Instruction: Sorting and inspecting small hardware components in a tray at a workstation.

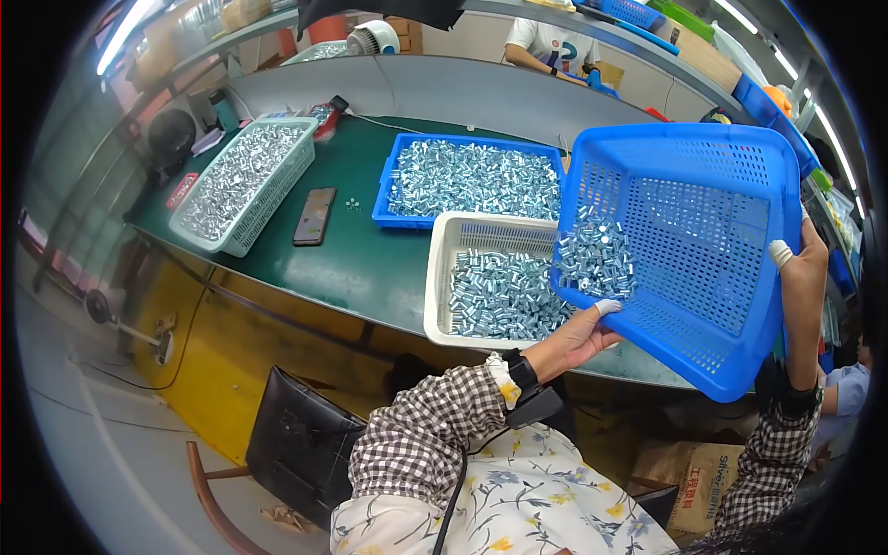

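Observation:
A blue perforated plastic basket [689, 250] is tilted to the left over the table's front edge. My left hand [578, 340] grips its lower left rim, with a white cover on the thumb. At its right side my right hand [803, 268] holds the rim, the thumb also in a white cover. Small silvery metal sleeves [601, 254] are heaped in the basket's left end. That end hangs over a white basket [437, 287], which holds many more of the same metal pieces [509, 291]. Part of the white basket is hidden behind the blue one.
Behind stands a blue tray [393, 220] full of metal pieces. A pale green basket [242, 236] of them sits at the left of the green table [356, 273], with a phone [314, 216] beside it. A black chair [301, 444] stands below. Another person [555, 51] is across the partition.

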`<state>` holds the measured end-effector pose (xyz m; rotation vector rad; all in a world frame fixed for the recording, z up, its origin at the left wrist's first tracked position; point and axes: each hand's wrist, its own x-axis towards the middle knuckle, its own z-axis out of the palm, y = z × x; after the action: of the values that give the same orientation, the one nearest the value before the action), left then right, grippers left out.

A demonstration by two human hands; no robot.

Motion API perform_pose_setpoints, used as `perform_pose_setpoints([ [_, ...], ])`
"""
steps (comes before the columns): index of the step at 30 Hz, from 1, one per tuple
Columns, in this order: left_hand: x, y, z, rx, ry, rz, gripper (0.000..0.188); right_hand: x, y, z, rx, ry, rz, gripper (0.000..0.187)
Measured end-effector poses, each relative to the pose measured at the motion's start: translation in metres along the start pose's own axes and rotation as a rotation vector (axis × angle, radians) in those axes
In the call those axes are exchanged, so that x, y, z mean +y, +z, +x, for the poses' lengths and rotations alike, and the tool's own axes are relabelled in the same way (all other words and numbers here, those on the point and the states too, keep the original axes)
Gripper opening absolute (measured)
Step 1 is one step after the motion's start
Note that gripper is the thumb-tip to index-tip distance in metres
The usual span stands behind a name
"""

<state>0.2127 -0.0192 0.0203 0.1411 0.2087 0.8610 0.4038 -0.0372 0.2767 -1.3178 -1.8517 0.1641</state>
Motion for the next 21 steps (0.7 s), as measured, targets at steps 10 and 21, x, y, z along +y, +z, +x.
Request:
perform_pose_setpoints([
  [10,0.019,0.015,-0.015,0.134,0.132,0.266,0.017,0.035,0.008,-0.035,0.189,0.27,0.25,0.035],
  [21,0.045,0.037,0.007,0.312,0.084,0.765,0.015,0.108,0.025,-0.166,0.568,0.5,0.681,0.044],
])
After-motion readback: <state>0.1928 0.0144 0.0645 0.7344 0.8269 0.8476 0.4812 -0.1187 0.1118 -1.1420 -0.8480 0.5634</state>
